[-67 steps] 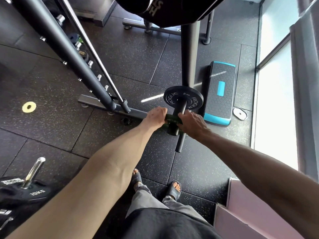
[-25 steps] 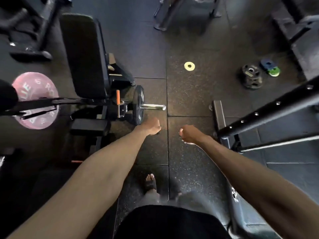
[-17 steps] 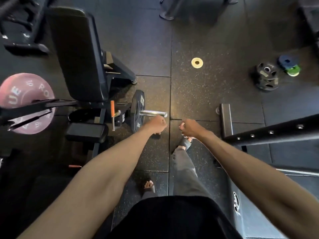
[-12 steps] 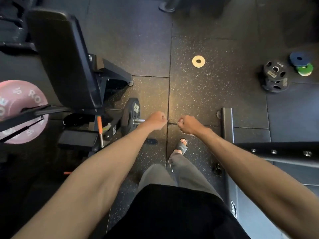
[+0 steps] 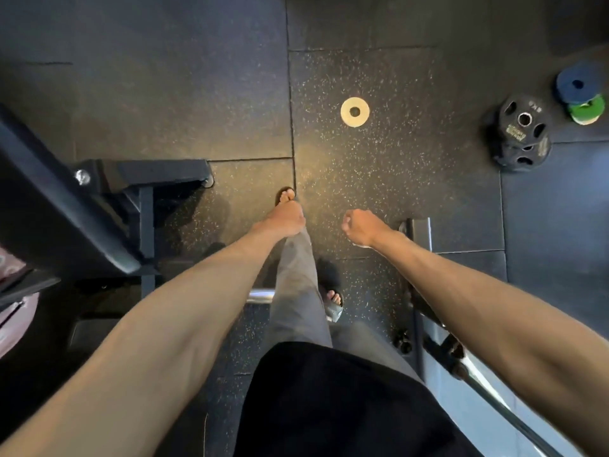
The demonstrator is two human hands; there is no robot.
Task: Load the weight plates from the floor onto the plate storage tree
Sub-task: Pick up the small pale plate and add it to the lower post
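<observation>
A small yellow plate (image 5: pixel 355 111) lies flat on the dark rubber floor ahead of me. At the far right a stack of black plates (image 5: pixel 522 136) lies on the floor, with a blue plate (image 5: pixel 577 84) and a green plate (image 5: pixel 586 110) beside it. My left hand (image 5: pixel 283 219) and my right hand (image 5: pixel 362 227) hang out in front of me with fingers curled, holding nothing. Both are well short of the yellow plate. The plate storage tree is out of view.
A black bench (image 5: pixel 62 206) with its steel foot (image 5: pixel 164 173) stands at the left, a pink plate (image 5: pixel 13 311) at its edge. A chrome bar end (image 5: pixel 260 296) pokes out behind my leg. A rack base (image 5: pixel 418 235) and a steel bar (image 5: pixel 487 387) run along the right.
I left the green plate on the storage peg, turned around and have stepped forward across the floor. The yellow plate and the plates at the right have come closer. Both hands stayed curled and empty.
</observation>
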